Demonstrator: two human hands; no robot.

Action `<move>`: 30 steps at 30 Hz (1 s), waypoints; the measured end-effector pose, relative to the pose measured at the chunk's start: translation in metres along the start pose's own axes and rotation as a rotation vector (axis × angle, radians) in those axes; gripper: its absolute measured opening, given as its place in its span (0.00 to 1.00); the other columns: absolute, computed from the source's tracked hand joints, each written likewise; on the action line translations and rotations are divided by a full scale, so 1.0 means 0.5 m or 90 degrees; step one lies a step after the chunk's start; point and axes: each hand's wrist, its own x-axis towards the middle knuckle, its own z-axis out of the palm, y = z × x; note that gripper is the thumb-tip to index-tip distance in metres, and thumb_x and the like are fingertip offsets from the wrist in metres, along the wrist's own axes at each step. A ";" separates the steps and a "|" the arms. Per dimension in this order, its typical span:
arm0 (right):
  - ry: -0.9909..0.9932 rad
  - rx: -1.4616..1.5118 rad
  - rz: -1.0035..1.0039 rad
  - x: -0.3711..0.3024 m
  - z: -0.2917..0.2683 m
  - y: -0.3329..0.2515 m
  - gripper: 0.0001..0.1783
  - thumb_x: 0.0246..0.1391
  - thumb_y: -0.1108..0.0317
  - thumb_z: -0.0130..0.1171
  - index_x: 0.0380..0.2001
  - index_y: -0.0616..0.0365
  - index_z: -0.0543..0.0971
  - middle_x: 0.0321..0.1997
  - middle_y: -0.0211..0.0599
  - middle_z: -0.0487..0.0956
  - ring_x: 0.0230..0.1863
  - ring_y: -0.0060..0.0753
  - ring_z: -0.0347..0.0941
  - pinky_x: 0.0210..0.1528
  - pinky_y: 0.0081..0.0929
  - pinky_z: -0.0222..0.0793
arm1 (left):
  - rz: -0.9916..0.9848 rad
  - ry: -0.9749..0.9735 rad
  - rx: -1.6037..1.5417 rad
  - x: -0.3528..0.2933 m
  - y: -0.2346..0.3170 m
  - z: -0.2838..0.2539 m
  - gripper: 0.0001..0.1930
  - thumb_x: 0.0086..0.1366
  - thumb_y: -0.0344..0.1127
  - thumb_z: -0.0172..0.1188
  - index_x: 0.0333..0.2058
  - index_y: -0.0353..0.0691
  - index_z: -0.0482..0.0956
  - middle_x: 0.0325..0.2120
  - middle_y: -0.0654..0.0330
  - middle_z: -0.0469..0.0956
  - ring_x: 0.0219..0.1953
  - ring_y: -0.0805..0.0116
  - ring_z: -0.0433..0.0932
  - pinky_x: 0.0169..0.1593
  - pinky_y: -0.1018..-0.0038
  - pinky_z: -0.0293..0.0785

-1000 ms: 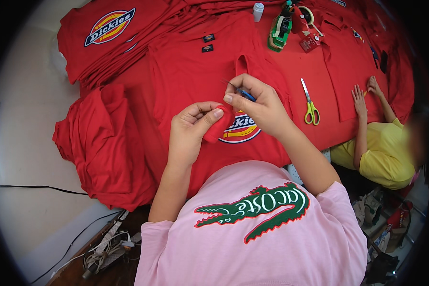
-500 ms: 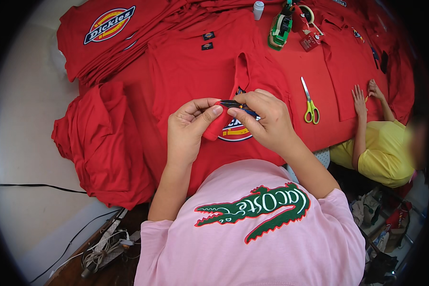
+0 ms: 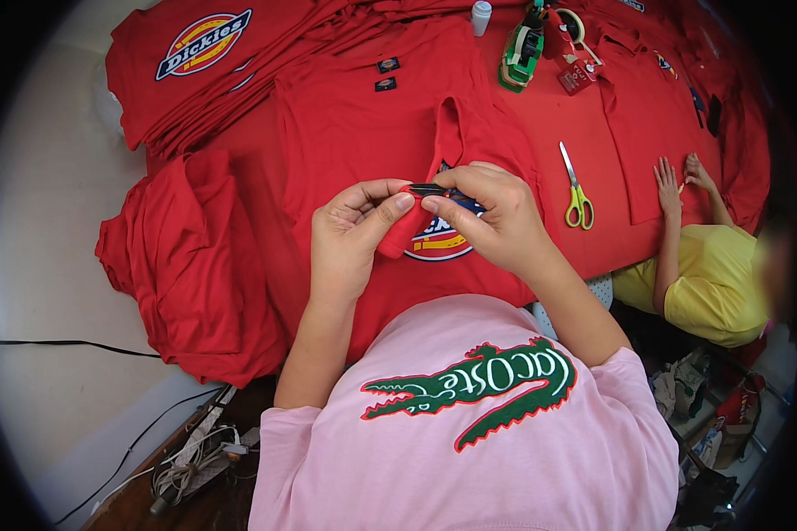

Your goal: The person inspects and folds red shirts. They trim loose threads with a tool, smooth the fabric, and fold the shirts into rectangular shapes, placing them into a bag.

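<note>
A red T-shirt (image 3: 345, 115) lies spread in front of me, with a printed emblem partly hidden behind my hands. My left hand (image 3: 350, 226) pinches a folded edge of its red fabric (image 3: 398, 235), raised above the rest. In my right hand (image 3: 496, 212) is a pair of small black thread snips (image 3: 428, 189); the blades meet the fabric edge by my left fingertips. My fingers cover most of the snips' handle. Both thumbs are close together, a narrow gap apart.
Yellow-handled scissors (image 3: 577, 199) lie to the right. Beyond them stand a green tape dispenser (image 3: 521, 57) and a white bottle (image 3: 480, 18). Folded red shirts (image 3: 177, 97) are stacked far left, with a crumpled red pile (image 3: 186, 265) nearer. A co-worker in yellow (image 3: 713, 283) handles another red shirt at right.
My right fingers have shifted slightly around the snips at the fabric edge. My left hand keeps its pinch in nearly the same place.
</note>
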 end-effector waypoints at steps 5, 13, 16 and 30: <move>0.013 -0.030 -0.012 0.005 -0.003 -0.008 0.11 0.56 0.63 0.73 0.34 0.58 0.85 0.26 0.36 0.83 0.27 0.36 0.77 0.30 0.34 0.72 | -0.016 0.007 0.018 0.002 0.005 0.000 0.11 0.69 0.25 0.68 0.48 0.27 0.85 0.41 0.54 0.88 0.43 0.74 0.85 0.50 0.79 0.82; 0.011 -0.036 -0.015 0.005 -0.006 -0.002 0.10 0.55 0.64 0.73 0.34 0.58 0.85 0.28 0.35 0.83 0.28 0.37 0.77 0.30 0.34 0.72 | -0.022 0.007 0.026 0.005 0.007 0.003 0.11 0.70 0.25 0.68 0.48 0.27 0.85 0.41 0.55 0.88 0.42 0.75 0.85 0.49 0.80 0.81; 0.019 -0.039 -0.042 0.005 -0.005 0.002 0.09 0.56 0.64 0.73 0.34 0.57 0.85 0.28 0.35 0.83 0.27 0.37 0.77 0.30 0.34 0.72 | -0.022 -0.003 0.020 0.007 0.003 0.001 0.11 0.70 0.25 0.68 0.48 0.27 0.85 0.41 0.55 0.88 0.42 0.75 0.85 0.49 0.80 0.81; 0.040 -0.067 -0.056 -0.002 0.009 0.016 0.10 0.60 0.64 0.70 0.35 0.59 0.84 0.26 0.36 0.81 0.26 0.37 0.77 0.30 0.35 0.72 | -0.019 -0.012 0.042 0.016 0.005 -0.002 0.09 0.69 0.24 0.68 0.47 0.28 0.85 0.40 0.54 0.88 0.41 0.74 0.85 0.49 0.78 0.82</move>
